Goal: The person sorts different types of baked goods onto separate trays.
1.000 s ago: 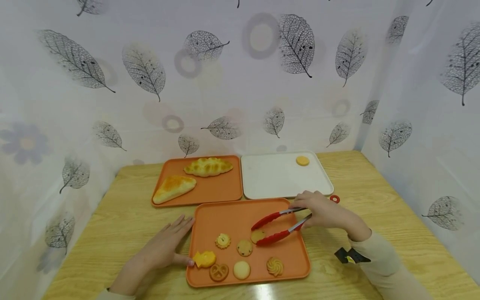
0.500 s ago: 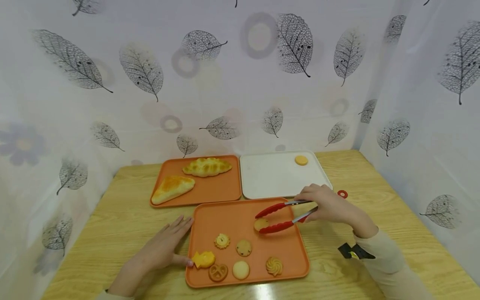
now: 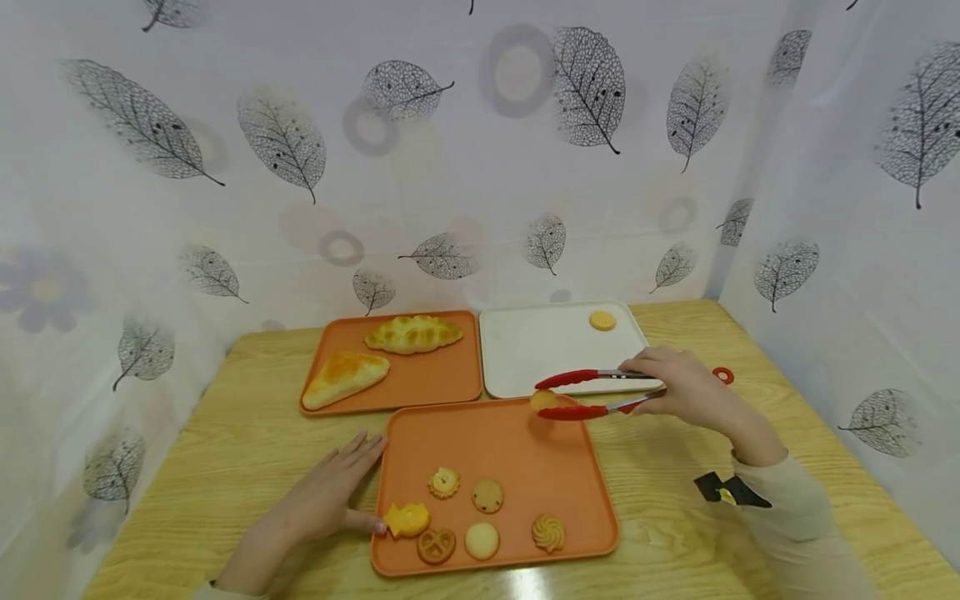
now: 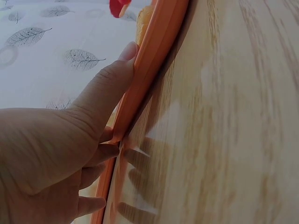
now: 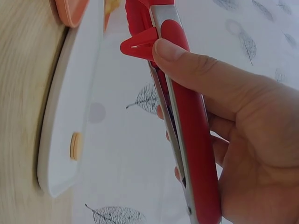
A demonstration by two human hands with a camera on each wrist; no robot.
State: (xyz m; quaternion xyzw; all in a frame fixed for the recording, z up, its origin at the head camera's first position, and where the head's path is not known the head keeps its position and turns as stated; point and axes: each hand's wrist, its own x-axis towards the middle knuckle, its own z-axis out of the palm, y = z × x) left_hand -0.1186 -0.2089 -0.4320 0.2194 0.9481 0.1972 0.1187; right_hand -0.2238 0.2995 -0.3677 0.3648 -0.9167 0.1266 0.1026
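My right hand (image 3: 678,385) grips a pair of red and metal tongs (image 5: 194,135), thumb and fingers wrapped round the handles. A round cookie (image 3: 543,401) is pinched between the red tips, over the far right rim of the near orange tray (image 3: 465,437). My left hand (image 3: 330,492) lies with fingers extended along that tray's left edge; in the left wrist view the thumb (image 4: 105,86) touches the rim. On this tray are a fish-shaped cookie (image 3: 407,519), a pretzel-shaped one (image 3: 437,546), a swirl cookie (image 3: 549,532) and several round ones.
Behind, on the right, a white tray (image 3: 540,354) bears one round yellow cookie (image 3: 602,321). Beside it another orange tray (image 3: 427,387) holds a triangular pastry (image 3: 345,377) and a braided bread (image 3: 414,334). A leaf-patterned curtain (image 3: 465,167) encloses the wooden table (image 3: 225,442).
The right hand has carried the tongs and the cookie up and away from the middle of the near tray, toward the white tray. The left hand stays at the tray's edge.
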